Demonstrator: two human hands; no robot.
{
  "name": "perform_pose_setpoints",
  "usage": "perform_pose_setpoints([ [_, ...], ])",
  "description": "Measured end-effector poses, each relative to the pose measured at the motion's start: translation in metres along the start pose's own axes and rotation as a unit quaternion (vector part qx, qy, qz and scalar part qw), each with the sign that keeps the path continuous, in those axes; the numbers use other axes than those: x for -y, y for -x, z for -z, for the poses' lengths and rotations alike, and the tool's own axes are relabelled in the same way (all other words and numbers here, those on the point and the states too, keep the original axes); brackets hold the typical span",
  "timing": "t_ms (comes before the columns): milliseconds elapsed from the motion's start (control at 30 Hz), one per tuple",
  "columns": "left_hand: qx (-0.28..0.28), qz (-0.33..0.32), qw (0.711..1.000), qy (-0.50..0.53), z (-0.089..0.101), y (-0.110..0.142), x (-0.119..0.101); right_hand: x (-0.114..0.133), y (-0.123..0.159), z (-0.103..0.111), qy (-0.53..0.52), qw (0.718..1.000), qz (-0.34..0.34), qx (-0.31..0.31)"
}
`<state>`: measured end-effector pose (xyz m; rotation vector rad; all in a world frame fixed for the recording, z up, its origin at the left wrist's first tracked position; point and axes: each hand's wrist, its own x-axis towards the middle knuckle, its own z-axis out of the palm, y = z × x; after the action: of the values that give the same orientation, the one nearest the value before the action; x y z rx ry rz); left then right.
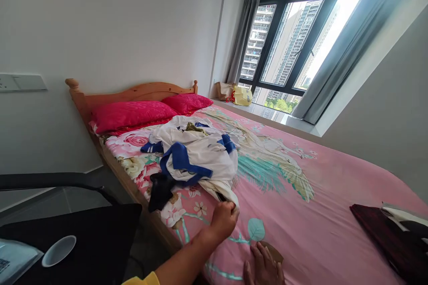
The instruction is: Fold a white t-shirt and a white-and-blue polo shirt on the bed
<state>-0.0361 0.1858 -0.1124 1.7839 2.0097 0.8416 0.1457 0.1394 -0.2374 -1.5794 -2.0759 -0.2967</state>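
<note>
A heap of clothes lies on the bed, mostly a white garment (214,160) with blue trim and a blue collar (180,156). My left hand (225,218) is closed on the near edge of the white cloth, its fingers bunched together. Beside the heap, on the left, is a black piece of cloth (161,192). Some olive fabric (194,128) shows on top of the pile. My right hand (264,265) rests over the pink sheet close to the bottom edge of the view, fingers stretched out and holding nothing visible.
The pink flowered bed sheet (321,222) spreads beneath everything. Dark folded clothes (388,236) lie at the right. Red pillows (133,115) lean by the wooden headboard (133,91). A black chair (93,236) holds a white oval dish (59,251). Bags (242,95) stand on the windowsill.
</note>
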Motion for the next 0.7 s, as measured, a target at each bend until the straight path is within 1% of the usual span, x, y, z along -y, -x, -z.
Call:
perform_pose_setpoints([
  [67, 0.058, -0.041, 0.997, 0.023, -0.020, 0.035, -0.007, -0.002, 0.002, 0.000, 0.002, 1.000, 0.013, -0.003],
  [100, 0.072, -0.062, 0.995, 0.040, -0.026, 0.049, -0.007, -0.004, 0.003, 0.000, 0.004, 1.000, 0.019, -0.008],
  [133, 0.069, -0.078, 0.993, 0.055, -0.028, 0.059, -0.004, -0.005, 0.004, -0.001, 0.005, 1.000, 0.027, -0.015],
  [167, 0.046, -0.089, 0.993, 0.065, -0.026, 0.064, 0.001, -0.007, 0.005, -0.003, 0.006, 0.999, 0.035, -0.022],
  [200, 0.006, -0.091, 0.994, 0.063, -0.020, 0.065, 0.009, -0.008, 0.005, -0.004, 0.007, 0.999, 0.042, -0.028],
  [267, -0.103, -0.071, 0.992, 0.023, 0.002, 0.053, 0.029, -0.010, 0.006, -0.006, 0.007, 0.999, 0.043, -0.032],
  [333, -0.201, -0.027, 0.978, -0.043, 0.036, 0.028, 0.050, -0.010, 0.006, -0.007, 0.004, 0.999, 0.035, -0.030],
  [367, -0.239, 0.010, 0.968, -0.074, 0.056, 0.012, 0.059, -0.010, 0.006, -0.007, 0.002, 0.999, 0.033, -0.029],
  [400, -0.262, 0.049, 0.959, -0.098, 0.077, -0.004, 0.066, -0.010, 0.006, -0.007, -0.001, 0.999, 0.033, -0.027],
  [433, -0.269, 0.091, 0.952, -0.111, 0.097, -0.019, 0.071, -0.010, 0.006, -0.006, -0.004, 0.999, 0.035, -0.024],
  [467, -0.258, 0.135, 0.950, -0.110, 0.115, -0.034, 0.073, -0.010, 0.006, -0.005, -0.007, 0.999, 0.036, -0.021],
  [500, -0.225, 0.172, 0.954, -0.096, 0.131, -0.046, 0.071, -0.010, 0.006, -0.004, -0.011, 0.999, 0.036, -0.017],
  [533, -0.192, 0.191, 0.959, -0.081, 0.143, -0.057, 0.066, -0.010, 0.006, -0.003, -0.015, 0.999, 0.033, -0.014],
  [567, -0.162, 0.195, 0.965, -0.065, 0.151, -0.064, 0.057, -0.009, 0.006, -0.002, -0.020, 0.999, 0.028, -0.013],
  [600, -0.138, 0.182, 0.972, -0.050, 0.153, -0.067, 0.043, -0.008, 0.005, -0.001, -0.027, 0.999, 0.023, -0.013],
  [633, -0.123, 0.157, 0.979, -0.038, 0.151, -0.065, 0.026, -0.007, 0.004, 0.000, -0.034, 0.999, 0.017, -0.015],
  [667, -0.113, 0.127, 0.985, -0.027, 0.143, -0.058, 0.007, -0.005, 0.003, 0.001, -0.043, 0.999, 0.010, -0.018],
  [700, -0.097, 0.087, 0.991, -0.008, 0.130, -0.045, -0.015, -0.004, 0.001, 0.002, -0.054, 0.998, 0.005, -0.020],
])
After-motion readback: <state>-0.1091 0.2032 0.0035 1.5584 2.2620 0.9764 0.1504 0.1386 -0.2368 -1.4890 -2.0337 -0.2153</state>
